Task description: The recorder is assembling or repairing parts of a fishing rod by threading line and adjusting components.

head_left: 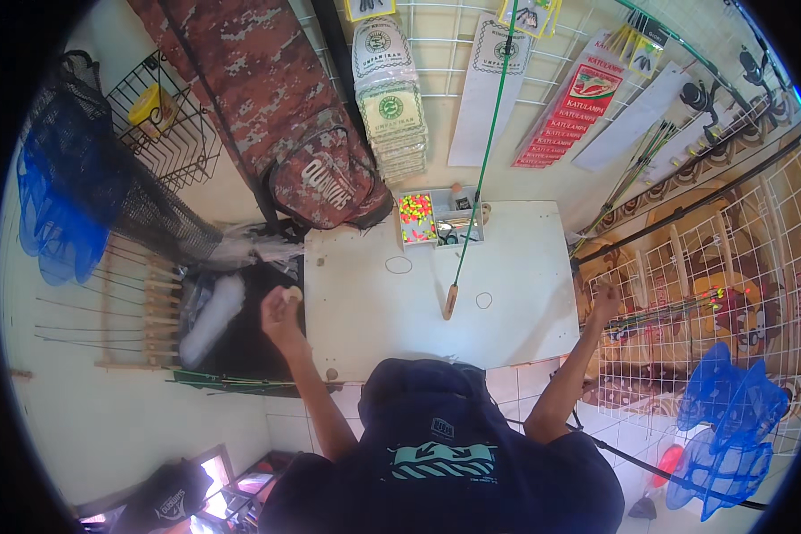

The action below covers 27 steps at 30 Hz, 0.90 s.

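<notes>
My left hand [280, 319], raised past the left edge of the white table [378, 325], is closed on a small pale piece [292, 294] at its fingertips; its kind is too small to tell. Off the right side of the table, my right hand [606, 304] is held up with its fingers pinched together. Whatever they hold, if anything, does not show. Between the hands, a thin green fishing rod [482, 169] with a cork handle [451, 303] points away from me, its handle over the table. Neither hand touches it.
A white compartment box [434, 249] with bright small pieces stands at the table's back. A camouflage rod bag [320, 169] leans behind it. Bait packets [392, 111] hang on a wire grid. Blue nets [730, 400] hang right; a dark mesh net [142, 187] hangs left.
</notes>
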### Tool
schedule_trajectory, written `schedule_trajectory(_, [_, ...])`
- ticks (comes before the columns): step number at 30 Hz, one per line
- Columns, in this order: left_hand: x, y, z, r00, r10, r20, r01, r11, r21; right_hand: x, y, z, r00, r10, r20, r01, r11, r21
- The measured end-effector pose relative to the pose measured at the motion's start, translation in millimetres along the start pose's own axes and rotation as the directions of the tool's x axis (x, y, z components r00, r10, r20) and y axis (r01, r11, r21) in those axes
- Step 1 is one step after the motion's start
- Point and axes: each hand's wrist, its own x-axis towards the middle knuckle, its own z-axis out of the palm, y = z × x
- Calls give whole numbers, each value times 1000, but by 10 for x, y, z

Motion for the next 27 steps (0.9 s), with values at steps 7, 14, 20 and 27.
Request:
schedule_trajectory(7, [-339,-1393,-122,790,-33,612,-507,526,683,-807,-646,394,784,-552,284,557,828,69])
schedule_trajectory(14, [-647,-1396,-39,702,-248,667,-501,494,711,-1766,-1828,185,668,-288,686,11,926,378])
schedule_trajectory(20, [-774,-431,644,764,-75,641,-336,802,494,-2292,-2031,170,249,-253,935,-199,931,305])
schedule_trajectory(27, [-1029,117,1142,335,-99,937,-188,968,169,-2505,-2087,65,-7,-223,975,-358,911,206])
